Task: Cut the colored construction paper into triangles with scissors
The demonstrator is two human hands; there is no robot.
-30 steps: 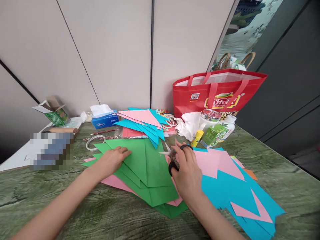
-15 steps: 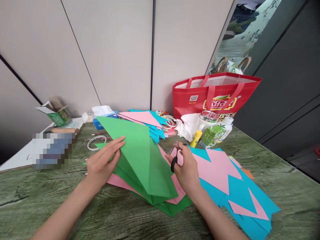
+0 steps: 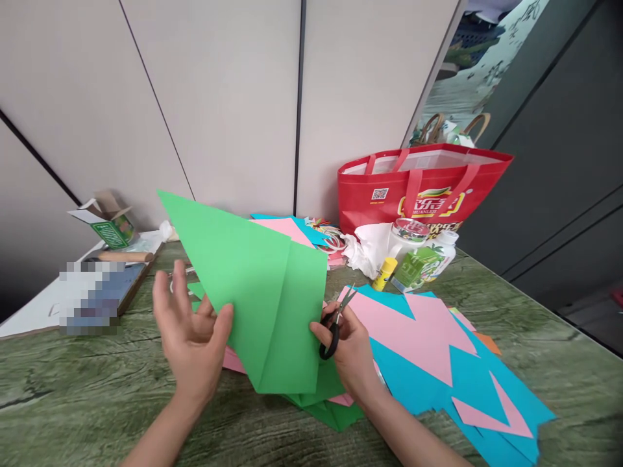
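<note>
A folded green paper sheet is lifted off the table and tilted up toward me. My left hand pinches its left edge with the thumb in front, the other fingers spread behind it. My right hand is closed round the black handles of a pair of scissors, blades slightly apart and pointing up right, beside the sheet's right edge. More green and pink sheets lie under the lifted one.
Pink and blue cut papers cover the green wood-grain table on the right. Behind stand a red tote bag, a white bottle, a yellow glue stick, crumpled tissue, paper triangles and a small open box.
The green sheet has gone from flat on the pile to raised and tilted upright in my left hand. My right hand with the scissors has drawn nearer to its right edge.
</note>
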